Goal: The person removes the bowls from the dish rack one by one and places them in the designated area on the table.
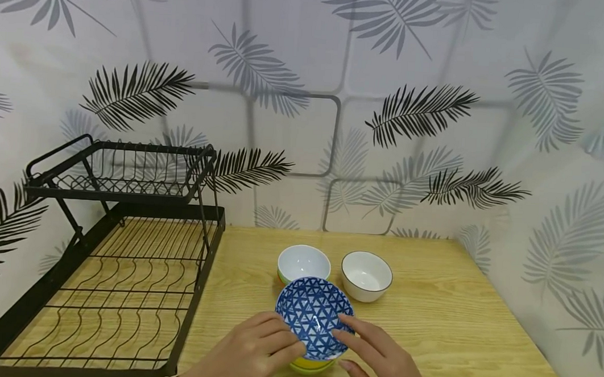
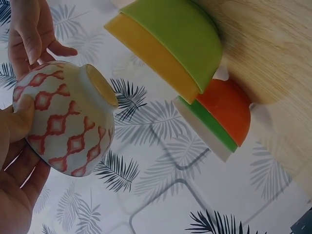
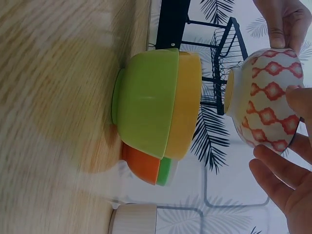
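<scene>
A bowl [image 1: 312, 314], blue triangle-patterned inside and white with red diamonds outside, is tilted above a stack with its inside facing the head camera. My left hand [image 1: 254, 351] grips its left rim, the thumb [image 2: 23, 117] pressed on the outer wall. At the right side, my right hand [image 1: 382, 358] has its fingers spread, two fingertips overlapping the rim and the thumb lower down. Directly under the held bowl stand a lime green bowl [image 3: 146, 102] and a yellow bowl [image 3: 187, 105] nested in it, mostly hidden in the head view.
Behind is another nested stack: an orange bowl [image 3: 141, 163], a green bowl [image 3: 164, 170] and a white bowl [image 1: 304, 262] on top. A white dark-rimmed bowl [image 1: 366, 276] stands to its right. A black two-tier dish rack [image 1: 207, 274] occupies the table's left side, and a leaf-patterned wall covering [image 1: 294, 137] rises behind.
</scene>
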### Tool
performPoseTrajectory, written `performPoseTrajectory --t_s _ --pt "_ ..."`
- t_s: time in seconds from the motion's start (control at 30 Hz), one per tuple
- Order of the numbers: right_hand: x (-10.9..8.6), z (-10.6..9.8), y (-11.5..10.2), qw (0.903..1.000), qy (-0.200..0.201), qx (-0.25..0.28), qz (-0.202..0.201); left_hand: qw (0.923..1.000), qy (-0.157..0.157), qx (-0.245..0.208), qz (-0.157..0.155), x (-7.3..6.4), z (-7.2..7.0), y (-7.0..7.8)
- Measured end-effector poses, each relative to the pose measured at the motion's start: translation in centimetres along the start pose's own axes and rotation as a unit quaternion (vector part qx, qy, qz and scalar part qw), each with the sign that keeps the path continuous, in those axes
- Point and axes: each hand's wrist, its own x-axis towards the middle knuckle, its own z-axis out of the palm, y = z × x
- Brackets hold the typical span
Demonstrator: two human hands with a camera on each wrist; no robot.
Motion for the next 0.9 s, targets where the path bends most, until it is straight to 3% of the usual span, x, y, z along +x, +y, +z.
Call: performPoseTrajectory --t_s 0.17,0.47,0.9 --pt "-0.08 -0.02 -0.30 0.9996 -0.013 -0.004 0.026 0.9999 0.001 0.002 0.016 0.57 0.19 0.13" --pt "-0.04 0.11 0.00 0.9980 0.047 0.026 -0.034 0.9999 0.004 -0.010 -0.001 1.08 0.37 0.82" --pt "-0.07 0.14 -0.11 0.9968 0.062 0.044 -0.022 0.9982 -0.020 -0.054 -0.019 0.98 0.18 0.70"
